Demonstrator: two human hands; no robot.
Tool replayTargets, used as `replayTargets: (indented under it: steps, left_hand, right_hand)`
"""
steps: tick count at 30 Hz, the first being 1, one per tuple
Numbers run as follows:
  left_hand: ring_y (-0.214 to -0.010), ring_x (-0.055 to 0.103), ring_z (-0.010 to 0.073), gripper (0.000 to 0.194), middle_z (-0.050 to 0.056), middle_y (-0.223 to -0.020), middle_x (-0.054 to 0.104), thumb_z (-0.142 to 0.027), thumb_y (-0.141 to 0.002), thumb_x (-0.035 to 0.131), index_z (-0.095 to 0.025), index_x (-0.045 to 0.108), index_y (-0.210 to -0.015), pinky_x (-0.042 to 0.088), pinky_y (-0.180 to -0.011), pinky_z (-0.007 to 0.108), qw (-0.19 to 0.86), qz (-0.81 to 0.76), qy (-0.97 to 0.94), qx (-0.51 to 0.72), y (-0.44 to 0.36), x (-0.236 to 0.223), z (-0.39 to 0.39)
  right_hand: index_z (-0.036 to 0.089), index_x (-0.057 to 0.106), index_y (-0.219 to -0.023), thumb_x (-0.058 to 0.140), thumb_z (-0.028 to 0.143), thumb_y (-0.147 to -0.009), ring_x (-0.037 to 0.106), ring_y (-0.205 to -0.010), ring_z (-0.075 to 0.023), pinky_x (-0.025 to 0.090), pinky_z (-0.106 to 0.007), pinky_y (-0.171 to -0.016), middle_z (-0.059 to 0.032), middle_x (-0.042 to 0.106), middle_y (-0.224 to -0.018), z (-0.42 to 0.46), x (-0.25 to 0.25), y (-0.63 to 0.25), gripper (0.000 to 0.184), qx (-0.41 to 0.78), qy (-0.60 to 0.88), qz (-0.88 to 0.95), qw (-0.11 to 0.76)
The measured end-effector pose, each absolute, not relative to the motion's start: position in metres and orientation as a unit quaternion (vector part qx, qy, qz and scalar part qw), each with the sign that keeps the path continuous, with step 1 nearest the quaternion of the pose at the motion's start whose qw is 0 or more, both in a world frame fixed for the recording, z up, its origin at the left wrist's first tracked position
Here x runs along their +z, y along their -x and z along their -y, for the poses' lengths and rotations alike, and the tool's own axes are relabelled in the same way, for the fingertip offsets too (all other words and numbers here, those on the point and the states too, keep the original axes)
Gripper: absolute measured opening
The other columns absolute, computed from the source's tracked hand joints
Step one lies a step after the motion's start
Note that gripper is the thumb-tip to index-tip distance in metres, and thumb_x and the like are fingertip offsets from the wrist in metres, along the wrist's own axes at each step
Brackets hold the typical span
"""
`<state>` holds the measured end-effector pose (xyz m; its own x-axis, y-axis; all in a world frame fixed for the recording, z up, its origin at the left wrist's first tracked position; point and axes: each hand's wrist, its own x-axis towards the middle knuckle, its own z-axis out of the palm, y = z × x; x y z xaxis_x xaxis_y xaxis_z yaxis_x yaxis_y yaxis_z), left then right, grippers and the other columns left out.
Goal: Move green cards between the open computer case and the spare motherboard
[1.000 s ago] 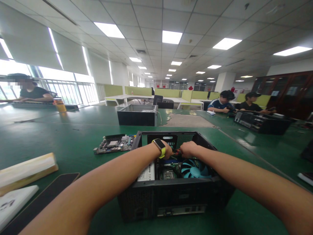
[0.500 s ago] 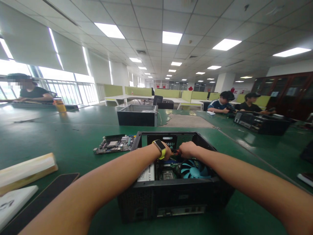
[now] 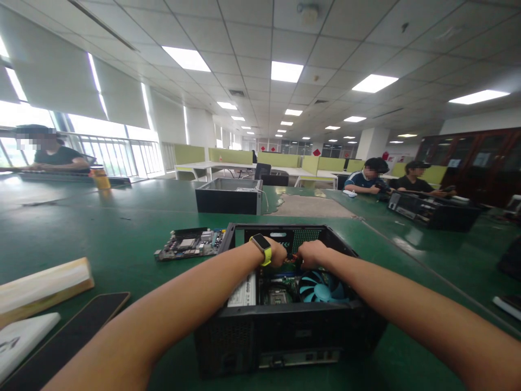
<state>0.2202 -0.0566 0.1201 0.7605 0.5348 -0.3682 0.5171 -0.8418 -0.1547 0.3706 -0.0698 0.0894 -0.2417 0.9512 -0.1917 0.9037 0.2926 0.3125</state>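
Note:
An open black computer case lies before me, and both hands reach down into it. My left hand, with a yellow-banded watch on the wrist, is closed on a small bundle of coloured cables. Close by on the right, my right hand pinches the same bundle; its fingertips are partly hidden. Below the hands sits a blue cooling fan, with a bare processor socket to its left. A pale labelled box, likely the power supply, fills the left side of the case.
A loose motherboard lies left of the case. Behind stands another open case. A phone-like dark slab and a pale block lie at left. Several people sit farther off, near another computer case at right.
The view has tilted up slightly. My hands stay over the same spot inside the case, the cables still between them, with only a small shift of the fingers.

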Motion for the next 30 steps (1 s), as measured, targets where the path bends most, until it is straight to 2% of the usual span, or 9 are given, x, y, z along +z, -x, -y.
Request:
replayTargets:
  steps: [4, 7, 11, 17, 20, 24, 26, 28, 30]
  left_hand:
    - [-0.082, 0.063, 0.0199, 0.034, 0.009, -0.097, 0.07, -0.013, -0.072, 0.049, -0.017, 0.071, -0.099, 0.047, -0.07, 0.026, 0.027, 0.279, 0.937, 0.208, -0.214, 0.139, 0.061]
    - [-0.087, 0.063, 0.0206, 0.037, 0.008, -0.104, 0.069, -0.018, -0.077, 0.044, -0.021, 0.068, -0.105, 0.047, -0.069, 0.027, 0.035, 0.283, 0.945, 0.16, -0.207, 0.147, 0.061]
    - [-0.084, 0.064, 0.0211, 0.032, 0.008, -0.097, 0.07, -0.02, -0.075, 0.046, -0.022, 0.069, -0.096, 0.046, -0.068, 0.027, 0.082, 0.295, 0.951, 0.048, -0.203, 0.153, 0.059]
    - [-0.078, 0.063, 0.0209, 0.029, 0.008, -0.083, 0.069, -0.031, -0.084, 0.042, -0.02, 0.067, -0.09, 0.044, -0.065, 0.027, 0.144, 0.319, 0.922, -0.163, -0.2, 0.173, 0.058]
    - [-0.078, 0.063, 0.0217, 0.03, 0.008, -0.082, 0.068, -0.035, -0.085, 0.041, -0.021, 0.066, -0.096, 0.041, -0.064, 0.027, 0.171, 0.378, 0.873, -0.257, -0.191, 0.189, 0.057]
    - [-0.077, 0.062, 0.022, 0.034, 0.008, -0.085, 0.069, -0.036, -0.089, 0.036, -0.025, 0.063, -0.104, 0.038, -0.062, 0.027, 0.189, 0.454, 0.796, -0.353, -0.164, 0.203, 0.048]
    - [-0.076, 0.061, 0.0222, 0.035, 0.008, -0.084, 0.068, -0.037, -0.089, 0.034, -0.025, 0.064, -0.104, 0.036, -0.062, 0.027, 0.196, 0.482, 0.773, -0.363, -0.143, 0.203, 0.039]
    - [-0.077, 0.061, 0.0219, 0.037, 0.008, -0.085, 0.068, -0.038, -0.09, 0.033, -0.024, 0.063, -0.105, 0.036, -0.062, 0.027, 0.2, 0.511, 0.761, -0.345, -0.116, 0.198, 0.029]
    - [-0.078, 0.06, 0.0206, 0.038, 0.008, -0.089, 0.068, -0.039, -0.091, 0.031, -0.023, 0.061, -0.108, 0.036, -0.064, 0.026, 0.194, 0.549, 0.753, -0.307, -0.084, 0.188, 0.02]
  right_hand:
    - [0.022, 0.072, -0.092, 0.066, 0.045, -0.062, 0.064, -0.089, -0.0281, 0.049, -0.033, -0.071, -0.0113, 0.069, -0.096, 0.071, 0.093, -0.37, 0.039, 0.067, -0.604, -0.778, 0.157]
    - [0.02, 0.071, -0.091, 0.059, 0.054, -0.069, 0.064, -0.089, -0.0288, 0.049, -0.034, -0.071, -0.0137, 0.068, -0.097, 0.074, 0.1, -0.368, 0.043, 0.076, -0.62, -0.77, 0.13]
    - [0.018, 0.07, -0.097, 0.042, 0.059, -0.08, 0.063, -0.091, -0.029, 0.048, -0.036, -0.074, -0.0161, 0.066, -0.101, 0.082, 0.113, -0.363, 0.052, 0.099, -0.629, -0.766, 0.089]
    - [0.022, 0.07, -0.086, 0.033, 0.055, -0.086, 0.062, -0.084, -0.0237, 0.045, -0.032, -0.07, -0.0093, 0.068, -0.087, 0.121, 0.14, -0.329, 0.05, 0.073, -0.622, -0.78, -0.014]
    - [0.02, 0.068, -0.093, 0.033, 0.055, -0.088, 0.058, -0.087, -0.0223, 0.044, -0.033, -0.074, -0.0091, 0.066, -0.09, 0.157, 0.153, -0.298, 0.049, 0.102, -0.54, -0.831, -0.079]
    - [0.016, 0.061, -0.103, 0.042, 0.055, -0.084, 0.051, -0.099, -0.0258, 0.043, -0.044, -0.086, -0.0112, 0.061, -0.104, 0.207, 0.162, -0.254, 0.046, 0.197, -0.376, -0.894, -0.143]
    - [0.014, 0.059, -0.105, 0.046, 0.051, -0.084, 0.044, -0.112, -0.0285, 0.037, -0.049, -0.096, -0.0138, 0.054, -0.119, 0.227, 0.158, -0.235, 0.045, 0.259, -0.28, -0.912, -0.15]
    - [0.012, 0.057, -0.11, 0.044, 0.043, -0.087, 0.036, -0.124, -0.0283, 0.029, -0.049, -0.105, -0.014, 0.047, -0.131, 0.243, 0.144, -0.216, 0.041, 0.331, -0.171, -0.913, -0.165]
    - [0.015, 0.054, -0.118, 0.038, 0.035, -0.091, 0.031, -0.129, -0.0242, 0.025, -0.045, -0.11, -0.0083, 0.045, -0.136, 0.255, 0.122, -0.199, 0.038, 0.398, -0.073, -0.894, -0.19]
